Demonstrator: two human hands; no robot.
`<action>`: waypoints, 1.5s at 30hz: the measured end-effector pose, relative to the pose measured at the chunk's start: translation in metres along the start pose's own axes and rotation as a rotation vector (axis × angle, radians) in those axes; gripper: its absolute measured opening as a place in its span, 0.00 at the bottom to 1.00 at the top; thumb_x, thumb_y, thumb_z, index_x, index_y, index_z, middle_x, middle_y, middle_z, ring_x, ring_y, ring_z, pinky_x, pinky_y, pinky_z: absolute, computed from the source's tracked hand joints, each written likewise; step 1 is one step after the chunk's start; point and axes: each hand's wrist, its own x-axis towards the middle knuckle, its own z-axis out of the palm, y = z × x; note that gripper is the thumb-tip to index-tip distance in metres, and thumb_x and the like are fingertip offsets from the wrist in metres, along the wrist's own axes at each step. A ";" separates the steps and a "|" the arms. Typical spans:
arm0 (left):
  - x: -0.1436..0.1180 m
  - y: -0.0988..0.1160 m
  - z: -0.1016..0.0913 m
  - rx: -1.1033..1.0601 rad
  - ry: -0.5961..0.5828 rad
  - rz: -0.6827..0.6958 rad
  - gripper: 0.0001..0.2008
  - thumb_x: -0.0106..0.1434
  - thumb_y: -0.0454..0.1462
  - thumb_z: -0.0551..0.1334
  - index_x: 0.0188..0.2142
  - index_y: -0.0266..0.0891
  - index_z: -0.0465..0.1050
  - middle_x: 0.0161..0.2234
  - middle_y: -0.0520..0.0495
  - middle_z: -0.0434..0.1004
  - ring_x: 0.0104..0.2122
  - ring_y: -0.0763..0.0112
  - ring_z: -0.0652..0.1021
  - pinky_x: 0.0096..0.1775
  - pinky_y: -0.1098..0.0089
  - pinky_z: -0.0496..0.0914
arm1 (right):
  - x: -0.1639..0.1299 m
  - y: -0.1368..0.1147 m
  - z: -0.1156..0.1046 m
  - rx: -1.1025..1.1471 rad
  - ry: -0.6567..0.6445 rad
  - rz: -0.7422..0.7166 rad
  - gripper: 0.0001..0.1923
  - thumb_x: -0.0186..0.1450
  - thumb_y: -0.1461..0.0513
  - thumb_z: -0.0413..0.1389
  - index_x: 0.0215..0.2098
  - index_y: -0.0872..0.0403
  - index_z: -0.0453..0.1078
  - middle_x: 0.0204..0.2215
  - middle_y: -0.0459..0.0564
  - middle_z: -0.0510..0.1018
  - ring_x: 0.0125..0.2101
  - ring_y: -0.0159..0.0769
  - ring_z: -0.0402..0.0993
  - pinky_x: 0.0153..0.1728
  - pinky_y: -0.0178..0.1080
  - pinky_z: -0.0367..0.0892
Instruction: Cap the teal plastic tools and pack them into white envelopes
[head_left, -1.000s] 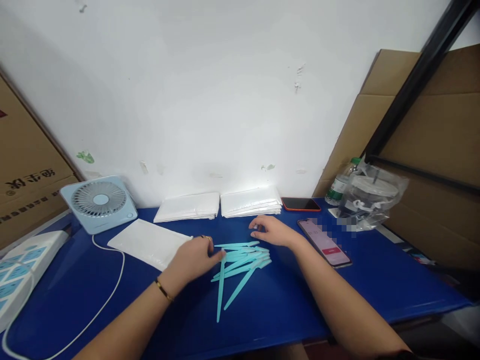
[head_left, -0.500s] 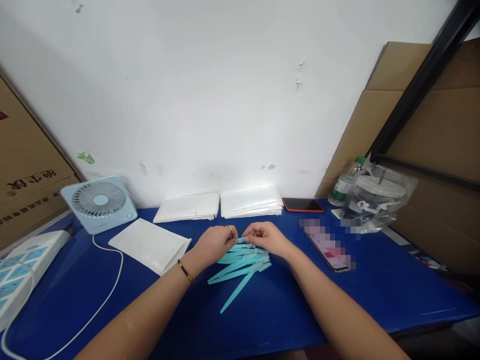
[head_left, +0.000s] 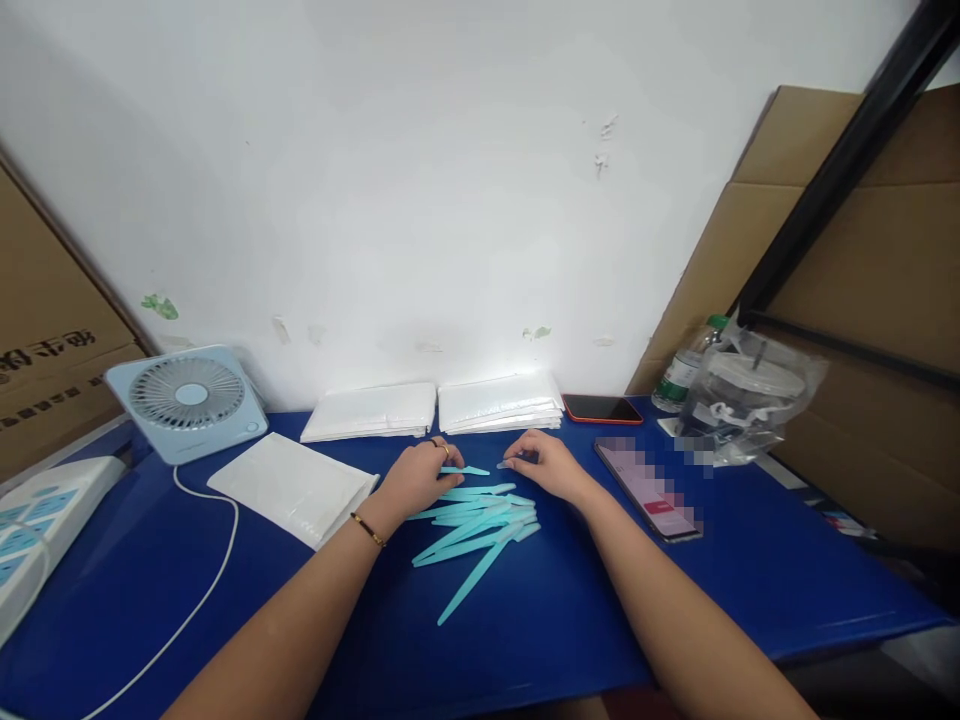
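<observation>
Presently we note our left hand (head_left: 418, 480) gripping one teal stick (head_left: 475, 471), our right hand (head_left: 547, 466) pinching a clear piece (head_left: 502, 464) right of it, and other sticks (head_left: 481, 522) heaped nearer on the table (head_left: 570, 630).

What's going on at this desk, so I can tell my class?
A person's left hand holds a teal stick, while the right hand pinches a small clear piece just apart from its tip. More sticks lie in an overlapping pile nearer the person. A white envelope lies to the left.
</observation>
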 end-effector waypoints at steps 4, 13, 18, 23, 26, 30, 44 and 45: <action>-0.007 -0.005 0.004 -0.058 -0.150 -0.017 0.07 0.55 0.42 0.61 0.32 0.43 0.73 0.32 0.51 0.74 0.31 0.70 0.73 0.31 0.73 0.63 | -0.003 -0.007 -0.001 -0.047 -0.164 -0.077 0.07 0.56 0.57 0.61 0.30 0.51 0.76 0.32 0.49 0.72 0.36 0.37 0.67 0.36 0.37 0.61; -0.007 -0.006 0.002 -0.071 -0.117 -0.077 0.06 0.58 0.38 0.58 0.28 0.41 0.72 0.27 0.52 0.75 0.28 0.72 0.73 0.29 0.73 0.60 | -0.003 -0.006 0.001 0.018 -0.208 -0.054 0.06 0.56 0.58 0.61 0.28 0.53 0.75 0.30 0.47 0.71 0.33 0.34 0.68 0.32 0.34 0.61; -0.004 -0.008 0.003 -0.047 -0.053 -0.044 0.05 0.58 0.38 0.58 0.29 0.41 0.72 0.30 0.52 0.76 0.30 0.71 0.74 0.31 0.73 0.60 | -0.002 -0.009 0.006 0.023 -0.177 -0.115 0.04 0.57 0.60 0.61 0.28 0.53 0.75 0.29 0.47 0.72 0.31 0.32 0.69 0.30 0.32 0.60; -0.002 -0.019 -0.001 0.022 -0.011 -0.065 0.06 0.59 0.38 0.57 0.30 0.41 0.72 0.30 0.51 0.76 0.31 0.70 0.74 0.32 0.71 0.61 | -0.002 0.001 -0.005 -0.027 -0.130 -0.013 0.04 0.57 0.62 0.60 0.27 0.53 0.75 0.29 0.47 0.72 0.28 0.31 0.68 0.28 0.32 0.59; -0.004 -0.019 -0.005 0.016 0.022 -0.104 0.07 0.57 0.40 0.60 0.34 0.42 0.72 0.33 0.50 0.75 0.33 0.68 0.74 0.33 0.71 0.63 | -0.003 0.002 -0.016 -0.059 -0.088 0.043 0.04 0.56 0.61 0.60 0.29 0.53 0.76 0.30 0.47 0.73 0.28 0.31 0.67 0.29 0.33 0.60; -0.011 -0.005 -0.006 -0.063 -0.014 -0.037 0.09 0.55 0.44 0.61 0.34 0.44 0.73 0.35 0.51 0.74 0.35 0.68 0.73 0.34 0.71 0.63 | -0.010 -0.008 -0.024 -0.036 -0.161 0.033 0.05 0.57 0.61 0.59 0.29 0.52 0.76 0.30 0.47 0.73 0.28 0.30 0.67 0.29 0.33 0.60; -0.014 0.004 0.004 -0.198 -0.177 -0.075 0.13 0.59 0.45 0.55 0.27 0.40 0.72 0.30 0.50 0.76 0.27 0.71 0.72 0.28 0.73 0.61 | -0.011 -0.009 -0.007 -0.024 -0.265 -0.014 0.04 0.57 0.61 0.59 0.28 0.55 0.72 0.30 0.46 0.68 0.28 0.30 0.66 0.28 0.32 0.60; -0.014 0.003 0.004 -0.196 -0.175 -0.069 0.13 0.60 0.44 0.55 0.27 0.40 0.72 0.30 0.50 0.76 0.27 0.71 0.72 0.28 0.73 0.61 | -0.010 -0.010 -0.007 -0.020 -0.250 -0.021 0.04 0.57 0.62 0.59 0.29 0.55 0.72 0.30 0.46 0.68 0.28 0.30 0.66 0.29 0.32 0.60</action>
